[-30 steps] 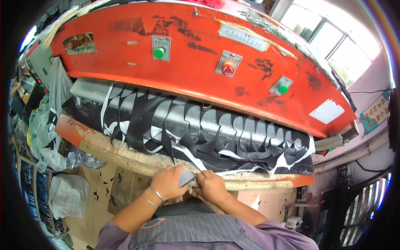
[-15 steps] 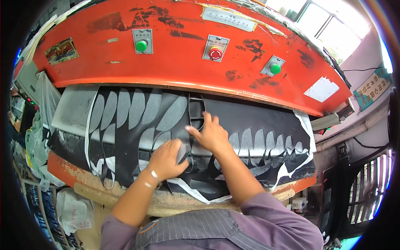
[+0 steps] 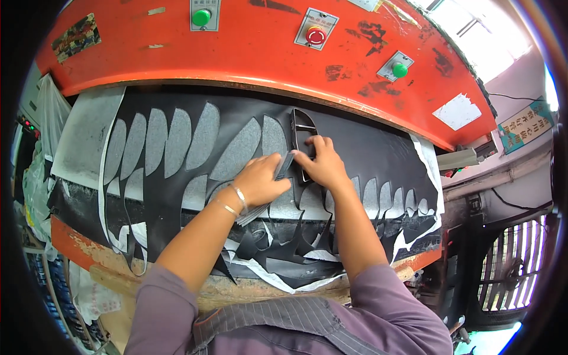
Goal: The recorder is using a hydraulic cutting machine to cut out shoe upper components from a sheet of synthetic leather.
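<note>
The left hand (image 3: pixel 257 180) is closed around a stack of thin grey pieces (image 3: pixel 285 165), which shows between its thumb and index finger and sticks out below its palm. Just to its right, the right hand (image 3: pixel 327 167) has thumb and fingers spread across a metal cutting die (image 3: pixel 305 128); whether it grips the die firmly, I cannot tell. Its thumb tip is at the stack's upper end. The die, narrow and curved, reaches away from the person beyond the right hand's fingers. Under both hands lies a black sheet (image 3: pixel 367 142); grey leaf shapes (image 3: pixel 239 151) run in rows to the left of the left hand, with smaller ones to the right of the right hand. Beyond both hands stands a red machine front (image 3: pixel 248 53) with a red button (image 3: pixel 316 36).
</note>
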A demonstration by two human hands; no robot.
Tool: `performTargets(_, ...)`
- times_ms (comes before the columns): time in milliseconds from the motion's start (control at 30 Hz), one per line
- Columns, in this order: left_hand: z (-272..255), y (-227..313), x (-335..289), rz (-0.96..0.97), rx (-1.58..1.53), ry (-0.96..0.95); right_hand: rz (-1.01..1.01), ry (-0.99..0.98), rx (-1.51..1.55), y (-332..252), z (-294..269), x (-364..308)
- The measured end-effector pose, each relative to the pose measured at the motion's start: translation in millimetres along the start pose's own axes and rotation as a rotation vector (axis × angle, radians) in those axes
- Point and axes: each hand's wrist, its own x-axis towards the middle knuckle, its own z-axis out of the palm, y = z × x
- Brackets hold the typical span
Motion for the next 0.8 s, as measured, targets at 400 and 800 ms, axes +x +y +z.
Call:
performTargets(400, 34.4, -12.7, 1.5, 0.137, 0.103, 0.096, -0.479, -0.044, 0.041, 54.9, -3.0, -19.5)
performTargets(800, 23.2, -15.0, -1.3, 0.034, -0.062, 0.148, -0.580, 0.011, -0.041, 54.6, -6.7, -24.6)
